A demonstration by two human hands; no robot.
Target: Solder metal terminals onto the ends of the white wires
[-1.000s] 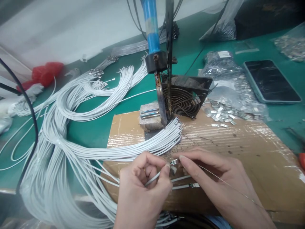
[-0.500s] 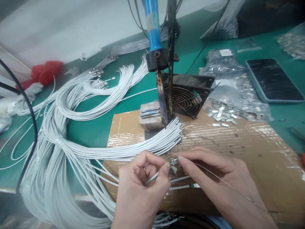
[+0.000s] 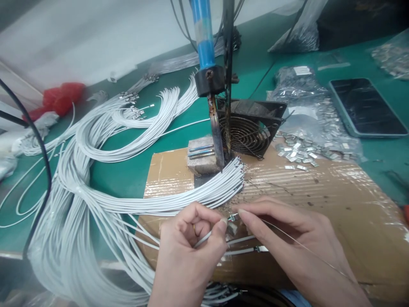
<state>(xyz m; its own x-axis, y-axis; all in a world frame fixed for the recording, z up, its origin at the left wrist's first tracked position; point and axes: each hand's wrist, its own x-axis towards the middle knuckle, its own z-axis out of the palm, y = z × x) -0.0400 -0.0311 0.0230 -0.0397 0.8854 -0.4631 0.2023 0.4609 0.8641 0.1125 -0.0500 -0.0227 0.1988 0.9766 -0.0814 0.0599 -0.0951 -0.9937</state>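
My left hand [image 3: 193, 251] is closed, with thumb and forefinger pinching a white cable [image 3: 203, 239] close to its end. At that end, between my two hands, is a small metal connector [image 3: 233, 217] with a green part. My right hand [image 3: 284, 238] is closed too, its thumb and forefinger gripping the far end of the connector. A thin silvery wire [image 3: 295, 241] runs across my right hand towards the wrist. Below the fingertips, another cable with a metal connector [image 3: 261, 248] lies on the cardboard [image 3: 335, 209], partly covered by my right hand.
A blue-handled soldering iron [image 3: 206, 47] hangs tip-down beside a stained block [image 3: 202, 155] and a black fan [image 3: 251, 128]. White cable bundles [image 3: 166, 202] cover the left side. Loose metal connectors [image 3: 297, 149], plastic bags [image 3: 303, 96] and a phone [image 3: 367, 106] lie at right.
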